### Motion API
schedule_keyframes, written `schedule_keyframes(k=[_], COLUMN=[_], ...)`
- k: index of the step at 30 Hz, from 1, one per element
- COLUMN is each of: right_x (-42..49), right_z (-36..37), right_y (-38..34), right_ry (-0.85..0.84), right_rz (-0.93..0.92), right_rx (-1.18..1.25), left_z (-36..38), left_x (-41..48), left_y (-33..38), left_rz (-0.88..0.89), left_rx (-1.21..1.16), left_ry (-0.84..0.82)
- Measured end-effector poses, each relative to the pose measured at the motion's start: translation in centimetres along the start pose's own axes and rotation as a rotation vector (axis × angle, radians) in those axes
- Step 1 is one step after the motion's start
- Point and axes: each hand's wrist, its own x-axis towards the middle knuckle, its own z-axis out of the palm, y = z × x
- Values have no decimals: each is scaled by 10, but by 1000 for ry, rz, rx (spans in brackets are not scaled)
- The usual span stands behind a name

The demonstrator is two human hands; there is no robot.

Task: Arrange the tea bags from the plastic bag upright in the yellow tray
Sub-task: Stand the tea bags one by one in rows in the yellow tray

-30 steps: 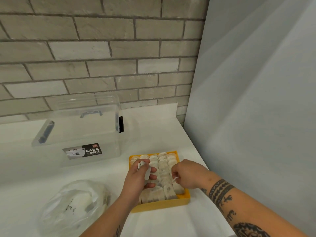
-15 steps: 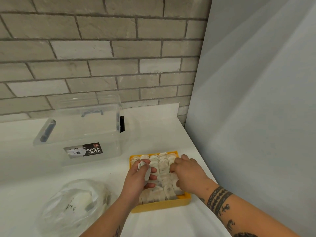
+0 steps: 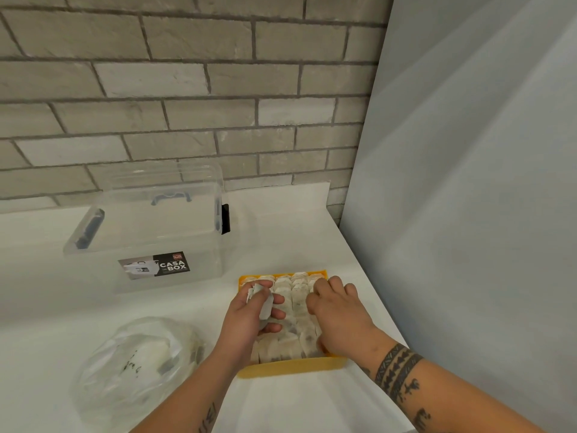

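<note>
The counter (image 3: 281, 232) is carrying its load just as it was a second ago. The clear storage box (image 3: 175, 220) is sitting at the back left. The plastic bag (image 3: 134, 367) is lying at the front left, well apart from the box, with pale contents showing through it. The yellow tray (image 3: 290, 367) is staying at the front right, near the grey panel (image 3: 468, 214). It is looking close to full, its tea bags (image 3: 296, 307) standing upright in packed rows.

The change is happening in the right hand (image 3: 338, 310). A second ago it was hovering in a loose fist over the tray's near right part, pinching something thin and white. It is now reaching across to the far right rows, its fingers (image 3: 324, 284) bending down onto the bag tops. Their tips are hiding among the bags, so I cannot tell whether they are pinching one or only pressing the row straight.

The left hand (image 3: 246, 317) is keeping still over the tray's left side, its fingers curling round a small bunch of tea bags (image 3: 260, 300). By my judgement one more bag is being settled into place, and the filling is nearing its end but not finishing yet.

The box's label (image 3: 154, 265) is reading "CASA BOX" in white on black. The small red badge above those words is staying illegible.
</note>
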Motion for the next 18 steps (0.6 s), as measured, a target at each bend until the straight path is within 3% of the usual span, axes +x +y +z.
schedule_keyframes(k=[5, 18], right_x=[-4, 4], right_z=[0, 1], right_y=[-11, -8], right_ry=[-62, -84], right_rz=[-141, -138], right_rx=[-18, 57], left_z=[-5, -11], left_x=[-1, -1], left_y=[4, 0], left_rz=[34, 52], left_rx=[-6, -89], left_ry=[-3, 8])
